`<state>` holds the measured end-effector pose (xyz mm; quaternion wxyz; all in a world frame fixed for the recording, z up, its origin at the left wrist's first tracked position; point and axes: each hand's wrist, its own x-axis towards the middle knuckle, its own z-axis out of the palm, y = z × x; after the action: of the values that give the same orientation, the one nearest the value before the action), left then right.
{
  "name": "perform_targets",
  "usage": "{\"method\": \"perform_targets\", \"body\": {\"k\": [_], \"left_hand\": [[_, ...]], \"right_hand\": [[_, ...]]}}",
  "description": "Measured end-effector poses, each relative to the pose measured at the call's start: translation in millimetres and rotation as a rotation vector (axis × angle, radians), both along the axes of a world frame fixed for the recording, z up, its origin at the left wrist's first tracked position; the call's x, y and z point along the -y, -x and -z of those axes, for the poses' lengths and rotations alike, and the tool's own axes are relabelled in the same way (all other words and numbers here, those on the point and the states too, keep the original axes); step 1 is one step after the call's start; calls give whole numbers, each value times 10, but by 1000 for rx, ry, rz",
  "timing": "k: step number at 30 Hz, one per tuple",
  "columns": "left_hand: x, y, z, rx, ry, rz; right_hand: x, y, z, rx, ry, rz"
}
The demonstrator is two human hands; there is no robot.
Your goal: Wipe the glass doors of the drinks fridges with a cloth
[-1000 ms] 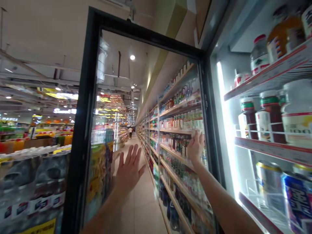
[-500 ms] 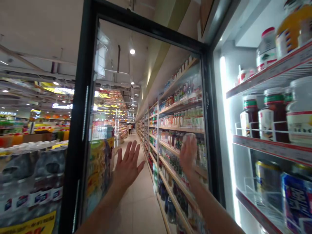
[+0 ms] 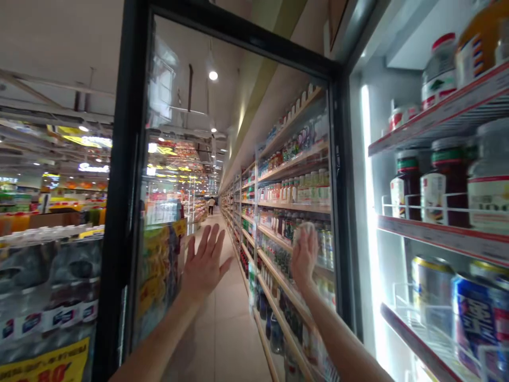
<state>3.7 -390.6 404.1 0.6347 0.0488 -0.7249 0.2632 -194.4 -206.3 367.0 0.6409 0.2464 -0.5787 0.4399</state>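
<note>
Black-framed glass cooler door (image 3: 119,212) stands open. L hand (image 3: 202,265) lies flat on the pane, fingers spread, arm stretched fwd. R hand (image 3: 304,257) is against the glass nr the hinge side, fingers upright; pale blur at the tips, can't tell if it's gripping anything. Lit white fridge shelves (image 3: 437,239) w/ jars at right.

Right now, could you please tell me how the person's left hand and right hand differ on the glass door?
The left hand is bare with its fingers spread wide; the right hand has its fingers together over what looks like a white cloth. The left hand sits near the middle of the glass door, while the right hand is nearer its hinged edge. Both lie flat against the glass, arms outstretched.
</note>
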Motion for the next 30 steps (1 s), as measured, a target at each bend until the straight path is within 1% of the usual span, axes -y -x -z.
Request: {"method": "perform_targets", "body": {"k": [2,3,4,5,6,7,8,10,11,12,13,14,16,17,18,19,20,21,23,24,25,26,28,30], "left_hand": [[19,8,-17,3,26,-21],[24,4,-5,3,42,-38],[28,-8,31,0,48,-57],[30,-25,96,-11,39,-78],[32,-48,189,-28,13,-99],[35,-74,308,-41,-20,-120],[41,-101,442,-53,-43,-137],[59,-151,705,-58,-62,-165],[69,-172,811,-50,-54,-173],[78,-188,888,-42,-41,-178],[84,-199,935,-41,-31,-179],[87,-205,955,-41,-27,-180],[85,-209,940,-37,-27,-172],[81,-208,920,-36,-29,-167],[78,-208,902,-30,-38,-165],[75,-209,888,-20,-47,-163],[74,-211,880,-10,-56,-162],[73,-214,878,0,-62,-160],[77,-222,885,16,-71,-154],[81,-225,891,20,-72,-148],[85,-227,895,22,-72,-140],[88,-228,899,22,-75,-136],[92,-229,901,21,-80,-138],[89,-230,898,24,-82,-151]], "right_hand": [[299,-338,81,-140,-259,-54],[401,-472,136,-219,-380,-76],[448,-553,191,-285,-485,-93],[435,-570,235,-338,-550,-99],[371,-525,260,-362,-566,-93],[275,-431,259,-348,-535,-79],[171,-312,230,-302,-446,-59],[34,-119,116,-100,-173,-19],[29,-95,53,-9,-45,-11],[74,-136,3,47,32,-15],[160,-236,-25,55,50,-28],[274,-375,-28,17,9,-48],[511,-661,33,-147,-232,-90],[592,-754,81,-237,-351,-97],[628,-794,127,-303,-434,-97],[615,-779,163,-329,-463,-85],[560,-720,183,-305,-432,-65],[479,-636,187,-238,-341,-41],[328,-477,170,-53,-98,-10],[293,-440,166,15,-10,-13],[295,-440,177,46,19,-28],[328,-473,206,33,-19,-51],[434,-580,307,-90,-237,-100],[485,-629,413,-228,-440,-116]]}}
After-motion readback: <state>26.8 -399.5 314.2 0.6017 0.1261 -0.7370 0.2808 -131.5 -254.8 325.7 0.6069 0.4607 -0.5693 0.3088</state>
